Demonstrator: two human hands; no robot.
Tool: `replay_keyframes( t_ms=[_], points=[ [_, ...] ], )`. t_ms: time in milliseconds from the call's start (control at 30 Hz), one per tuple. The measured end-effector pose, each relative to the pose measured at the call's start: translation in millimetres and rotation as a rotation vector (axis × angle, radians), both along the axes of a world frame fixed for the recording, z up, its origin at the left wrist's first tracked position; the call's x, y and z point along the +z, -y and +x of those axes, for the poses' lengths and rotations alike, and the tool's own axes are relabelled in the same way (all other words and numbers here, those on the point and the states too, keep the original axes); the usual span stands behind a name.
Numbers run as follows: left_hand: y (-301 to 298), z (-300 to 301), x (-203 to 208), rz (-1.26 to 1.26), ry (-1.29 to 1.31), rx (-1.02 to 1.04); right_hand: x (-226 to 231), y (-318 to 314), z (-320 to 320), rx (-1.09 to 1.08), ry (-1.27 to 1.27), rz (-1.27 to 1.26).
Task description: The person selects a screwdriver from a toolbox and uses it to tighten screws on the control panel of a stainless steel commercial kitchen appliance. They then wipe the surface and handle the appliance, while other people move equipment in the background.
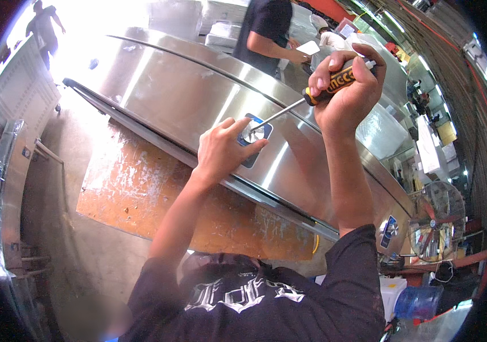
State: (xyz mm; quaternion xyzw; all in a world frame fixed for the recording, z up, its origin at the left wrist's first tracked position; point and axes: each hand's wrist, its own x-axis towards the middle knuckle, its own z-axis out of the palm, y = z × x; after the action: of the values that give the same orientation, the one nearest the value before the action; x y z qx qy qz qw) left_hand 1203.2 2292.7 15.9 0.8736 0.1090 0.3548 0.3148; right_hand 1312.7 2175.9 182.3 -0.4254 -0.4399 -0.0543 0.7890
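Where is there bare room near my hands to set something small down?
There's bare steel panel left of your left hand, beyond the wooden board. That scuffed board looks bare too, between the panel and your left forearm. It's crowded at the blue fitting, where your left hand and the screwdriver in your right hand come together.

One steel panel [169, 94] bears two blue plates [266, 133] [389, 231]; two hands [219, 149] [353, 94] and one screwdriver [313, 97] are above it, one tabletop [141, 188] lies under it, one fan [434, 222] stands past its right end.
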Motion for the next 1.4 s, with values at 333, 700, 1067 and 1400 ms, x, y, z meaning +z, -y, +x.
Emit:
replay_keyframes(
  t_ms=[333,700,1067,1400],
  points=[
    [-1.9,0.3,-6.8,-0.016,0.114,0.013,-6.9,4.8,5.9,-0.054,0.025,-0.020],
    [-1.8,1.5,-12.0,-0.033,0.056,0.054,-6.6,-35.9,4.7,-0.030,0.533,-0.090],
    [0.8,3.0,-18.4,-0.031,0.045,0.065,-2.7,-14.5,29.4,0.917,0.273,-0.213],
    [-1.4,-2.3,-15.4,-0.013,0.046,0.046,2.2,-34.0,-9.8,0.217,0.341,-0.227]
  ],
)
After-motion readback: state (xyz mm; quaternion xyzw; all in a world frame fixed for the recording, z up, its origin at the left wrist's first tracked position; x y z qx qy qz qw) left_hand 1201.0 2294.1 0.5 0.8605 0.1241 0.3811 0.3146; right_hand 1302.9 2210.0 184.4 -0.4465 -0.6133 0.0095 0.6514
